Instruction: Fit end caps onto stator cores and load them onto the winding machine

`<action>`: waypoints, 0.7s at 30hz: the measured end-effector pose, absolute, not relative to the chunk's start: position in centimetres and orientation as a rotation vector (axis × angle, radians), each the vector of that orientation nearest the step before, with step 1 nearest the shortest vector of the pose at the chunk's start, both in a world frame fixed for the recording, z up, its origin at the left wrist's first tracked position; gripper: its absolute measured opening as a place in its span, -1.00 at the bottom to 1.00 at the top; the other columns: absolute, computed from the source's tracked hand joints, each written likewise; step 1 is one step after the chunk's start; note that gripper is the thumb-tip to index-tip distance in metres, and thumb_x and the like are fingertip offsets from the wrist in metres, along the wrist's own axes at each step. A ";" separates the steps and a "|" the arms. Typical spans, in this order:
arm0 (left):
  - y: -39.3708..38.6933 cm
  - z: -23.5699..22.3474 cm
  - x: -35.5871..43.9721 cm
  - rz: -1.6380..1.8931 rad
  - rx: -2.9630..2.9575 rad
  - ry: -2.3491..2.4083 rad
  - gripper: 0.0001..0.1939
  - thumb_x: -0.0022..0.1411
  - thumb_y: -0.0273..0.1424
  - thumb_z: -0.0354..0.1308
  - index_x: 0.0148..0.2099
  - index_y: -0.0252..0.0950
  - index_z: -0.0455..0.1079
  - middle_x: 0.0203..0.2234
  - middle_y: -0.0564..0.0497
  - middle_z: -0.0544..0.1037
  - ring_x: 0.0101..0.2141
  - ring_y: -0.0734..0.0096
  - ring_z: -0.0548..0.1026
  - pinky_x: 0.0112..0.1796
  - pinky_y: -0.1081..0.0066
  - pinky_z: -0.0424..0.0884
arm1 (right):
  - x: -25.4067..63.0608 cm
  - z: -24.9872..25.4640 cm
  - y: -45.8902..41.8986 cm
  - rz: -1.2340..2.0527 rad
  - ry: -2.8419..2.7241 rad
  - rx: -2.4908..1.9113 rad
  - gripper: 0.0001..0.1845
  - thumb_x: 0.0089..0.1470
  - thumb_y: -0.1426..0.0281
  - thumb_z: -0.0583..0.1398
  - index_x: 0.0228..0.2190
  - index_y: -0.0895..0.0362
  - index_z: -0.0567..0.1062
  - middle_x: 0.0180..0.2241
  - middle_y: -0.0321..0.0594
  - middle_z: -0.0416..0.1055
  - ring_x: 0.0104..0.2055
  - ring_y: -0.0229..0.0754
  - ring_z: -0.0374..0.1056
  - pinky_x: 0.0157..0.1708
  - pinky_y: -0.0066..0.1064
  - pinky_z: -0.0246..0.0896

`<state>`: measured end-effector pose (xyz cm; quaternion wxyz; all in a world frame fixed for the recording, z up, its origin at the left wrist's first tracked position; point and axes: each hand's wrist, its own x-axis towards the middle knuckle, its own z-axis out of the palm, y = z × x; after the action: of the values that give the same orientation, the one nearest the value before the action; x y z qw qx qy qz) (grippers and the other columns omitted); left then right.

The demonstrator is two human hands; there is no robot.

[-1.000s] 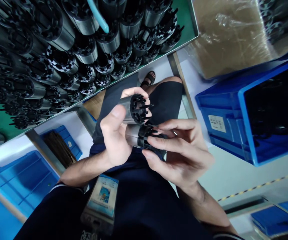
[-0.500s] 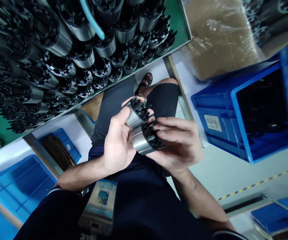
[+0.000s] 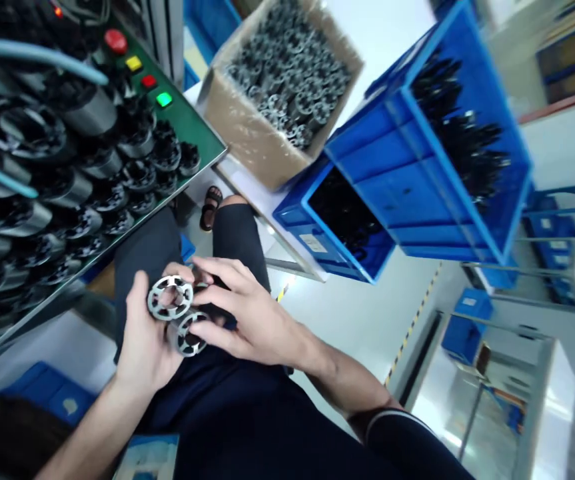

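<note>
Two metal stator cores are held together above my lap. The upper stator core (image 3: 154, 303) turns its bare slotted end face towards me, and the lower stator core (image 3: 183, 340) sits tilted against it. My left hand (image 3: 142, 343) is wrapped round them from the left side. From the right, my right hand (image 3: 254, 320) closes over them, its thumb on the lower core's rim and its fingers behind the upper one. Dark plastic shows under those fingers, partly hidden.
Many stator cores with black insulators (image 3: 100, 167) crowd the green bench (image 3: 204, 137) at left, near lit buttons (image 3: 164, 99). Beyond stands a carton (image 3: 240, 150) of bare cores. Blue crates (image 3: 367, 180) of black parts are at right. A pale blue hose (image 3: 42, 55) crosses the bench.
The view has swung right, bringing the carton and crates into sight. Both cores have been turned, from black-pronged ends showing to slotted metal faces towards me. My right hand has closed over them.
</note>
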<state>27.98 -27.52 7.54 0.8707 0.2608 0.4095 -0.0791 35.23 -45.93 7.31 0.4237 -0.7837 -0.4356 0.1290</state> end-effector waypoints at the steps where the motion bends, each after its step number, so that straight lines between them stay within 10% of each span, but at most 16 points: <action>1: -27.7 7.6 28.2 -0.252 0.492 0.954 -0.44 0.83 -0.03 0.01 -0.13 -0.25 0.60 -0.36 -0.04 0.57 -0.46 0.31 0.59 -0.58 0.47 0.51 | 36.1 7.4 -46.8 0.311 -1.042 -2.001 -0.67 0.63 0.08 0.40 0.13 0.06 0.76 0.46 0.15 0.63 0.59 0.08 0.53 0.55 0.01 0.53; 9: -29.0 5.4 30.0 -0.367 0.170 1.325 -0.59 0.88 -0.22 -0.08 0.03 -0.29 0.51 -0.33 0.02 0.57 -0.51 0.44 0.64 -0.49 0.45 0.71 | 48.9 5.7 -63.2 0.257 -0.227 -2.797 -0.55 0.60 0.16 0.31 0.32 0.07 0.74 0.39 0.15 0.64 0.48 0.21 0.58 0.57 0.10 0.44; 21: -29.2 5.1 29.8 -0.368 0.313 1.250 -0.65 0.86 -0.22 -0.03 0.06 -0.23 0.52 -0.33 0.05 0.53 -0.51 0.39 0.60 -0.65 0.49 0.43 | 51.8 2.9 -71.7 0.800 -0.238 -2.671 -0.73 0.36 0.12 0.39 -0.29 0.01 0.78 -0.15 -0.06 0.70 -0.07 0.04 0.62 0.14 -0.16 0.59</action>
<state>29.81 -29.20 5.13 0.7838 0.1451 0.5791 -0.1707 51.77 -71.69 2.86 0.1709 -0.9404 -0.0838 0.2818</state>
